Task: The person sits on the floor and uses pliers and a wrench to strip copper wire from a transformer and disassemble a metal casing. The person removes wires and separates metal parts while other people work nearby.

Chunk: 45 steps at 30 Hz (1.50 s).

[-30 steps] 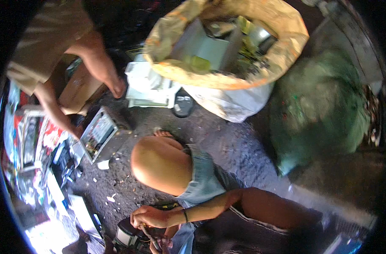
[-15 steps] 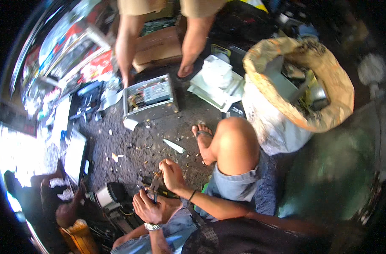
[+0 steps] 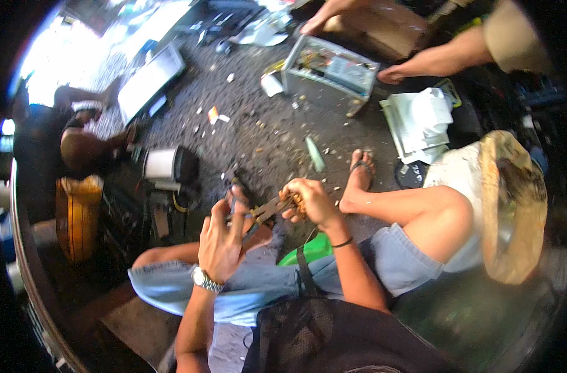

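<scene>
Pliers (image 3: 266, 211), stiff and slick-looking metal, sit clamped by their handles in my left hand (image 3: 224, 239) above my knees, jaws biting a small, light brownish wire bundle (image 3: 295, 202) pinched in my right hand (image 3: 311, 200), beyond which lies littered ground (image 3: 265, 143).

left hand (image 3: 224, 239) gripping pliers (image 3: 265, 212); right hand (image 3: 309, 200) pinching a small brownish piece (image 3: 294, 200) at the tips; open metal case (image 3: 329, 68) sits further off on the gritty ground (image 3: 265, 143)
</scene>
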Tool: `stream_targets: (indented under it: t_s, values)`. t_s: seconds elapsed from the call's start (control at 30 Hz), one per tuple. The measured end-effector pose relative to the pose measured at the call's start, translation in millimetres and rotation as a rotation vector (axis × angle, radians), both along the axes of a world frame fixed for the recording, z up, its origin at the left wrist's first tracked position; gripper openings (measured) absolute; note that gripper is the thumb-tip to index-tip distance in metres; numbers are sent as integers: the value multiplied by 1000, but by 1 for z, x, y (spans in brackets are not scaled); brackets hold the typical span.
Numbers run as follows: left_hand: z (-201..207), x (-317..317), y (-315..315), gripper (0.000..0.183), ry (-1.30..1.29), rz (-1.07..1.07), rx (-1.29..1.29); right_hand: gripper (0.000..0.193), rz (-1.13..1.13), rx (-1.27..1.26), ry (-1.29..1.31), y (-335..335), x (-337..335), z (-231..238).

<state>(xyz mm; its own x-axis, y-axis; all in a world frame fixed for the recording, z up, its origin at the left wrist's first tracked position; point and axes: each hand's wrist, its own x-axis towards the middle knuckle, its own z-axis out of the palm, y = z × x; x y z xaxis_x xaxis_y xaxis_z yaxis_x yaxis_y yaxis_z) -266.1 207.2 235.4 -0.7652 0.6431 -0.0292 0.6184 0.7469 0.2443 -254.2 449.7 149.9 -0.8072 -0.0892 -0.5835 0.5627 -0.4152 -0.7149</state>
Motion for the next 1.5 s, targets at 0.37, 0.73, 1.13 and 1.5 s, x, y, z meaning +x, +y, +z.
stream_targets:
  t_s: [0.37, 0.73, 1.13, 1.5]
  values:
    - [2, 17, -15, 60, -828, 202, 332, 32, -380, -697, 109, -14, -31, -28]
    - [-12, 53, 20, 57, -2079, 327, 1269, 43, -41, -1113, 220, -24, -34, 31]
    - [-16, 50, 14, 39, -2103, 92, 1375, 45, 294, -915, 295, -21, -25, 70]
    - [4, 27, -19, 68, -1700, 50, 823, 43, 392, -886, 394, -22, -21, 70]
